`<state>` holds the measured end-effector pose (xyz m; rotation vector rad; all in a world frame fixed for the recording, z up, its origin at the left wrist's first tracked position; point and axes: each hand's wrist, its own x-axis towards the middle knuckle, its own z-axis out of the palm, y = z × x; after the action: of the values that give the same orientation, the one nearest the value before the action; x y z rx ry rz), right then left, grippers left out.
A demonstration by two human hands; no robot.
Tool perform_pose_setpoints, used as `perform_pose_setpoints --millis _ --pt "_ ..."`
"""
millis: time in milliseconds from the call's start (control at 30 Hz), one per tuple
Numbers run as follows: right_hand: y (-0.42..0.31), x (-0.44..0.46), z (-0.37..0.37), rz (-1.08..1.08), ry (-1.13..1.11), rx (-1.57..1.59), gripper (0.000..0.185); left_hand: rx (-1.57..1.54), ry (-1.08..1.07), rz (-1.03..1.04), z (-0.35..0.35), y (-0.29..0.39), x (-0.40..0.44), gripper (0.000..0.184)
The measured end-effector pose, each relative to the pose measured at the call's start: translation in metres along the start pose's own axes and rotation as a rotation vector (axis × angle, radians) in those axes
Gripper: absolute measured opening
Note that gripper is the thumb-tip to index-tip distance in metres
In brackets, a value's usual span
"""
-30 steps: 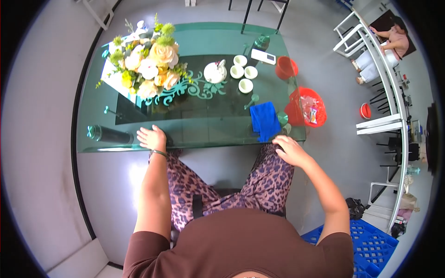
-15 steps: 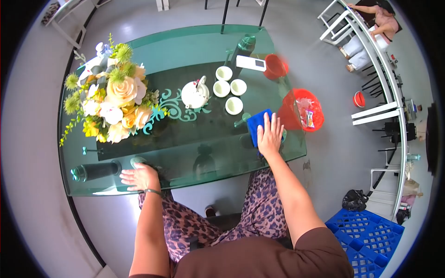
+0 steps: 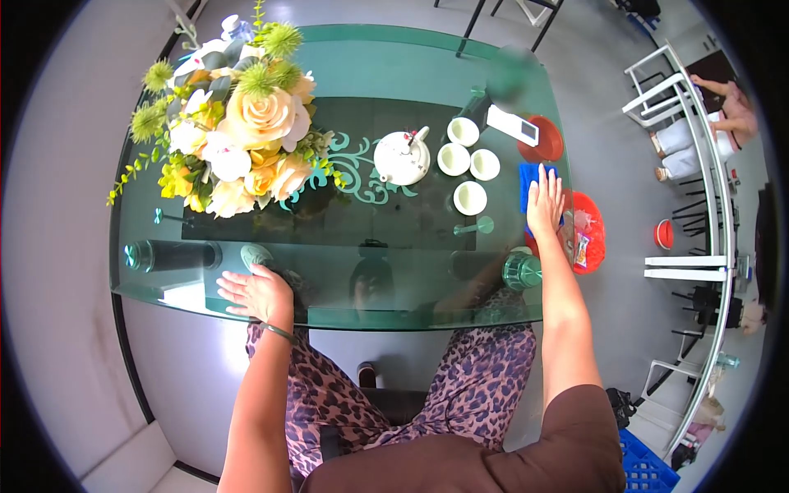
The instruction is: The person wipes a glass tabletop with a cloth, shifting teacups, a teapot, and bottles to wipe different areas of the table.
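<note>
My right hand (image 3: 546, 204) lies flat with straight fingers on a blue cloth (image 3: 528, 177), pressing it to the glass table (image 3: 427, 287) near the right edge. Part of the cloth is hidden beneath the palm. At the front left of the table, my left hand (image 3: 261, 296) is open, its fingers spread and holding nothing; whether it touches the glass I cannot tell. A white teapot (image 3: 402, 160) and several small white cups (image 3: 470, 198) stand between my hands, farther back. A white device with a dark screen (image 3: 513, 125) lies behind the cups.
A large flower arrangement (image 3: 238, 123) fills the table's left side. Past the right edge is a red basket (image 3: 596, 246) with wrappers inside; a red-brown container (image 3: 546, 140) shows near the device. A person (image 3: 723, 123) sits at a white-framed table on the far right.
My right hand and the blue cloth have moved away from me and right, along the table's right side. My left hand stays near the front edge. The whole view has shifted.
</note>
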<state>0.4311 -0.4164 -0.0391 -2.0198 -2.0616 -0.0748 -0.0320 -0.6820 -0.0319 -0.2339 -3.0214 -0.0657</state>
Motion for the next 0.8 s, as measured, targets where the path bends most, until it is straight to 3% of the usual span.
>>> perform_pose_setpoints --millis 467,800 --pt "-0.11 -0.178 -0.054 -0.367 -0.137 0.099 0.066 -0.115 0.051 0.071 -0.005 0.004 -0.007 0.067" --pt "-0.233 -0.155 -0.045 -0.633 -0.149 0.204 0.062 -0.198 0.006 0.061 -0.019 0.005 -0.011 0.068"
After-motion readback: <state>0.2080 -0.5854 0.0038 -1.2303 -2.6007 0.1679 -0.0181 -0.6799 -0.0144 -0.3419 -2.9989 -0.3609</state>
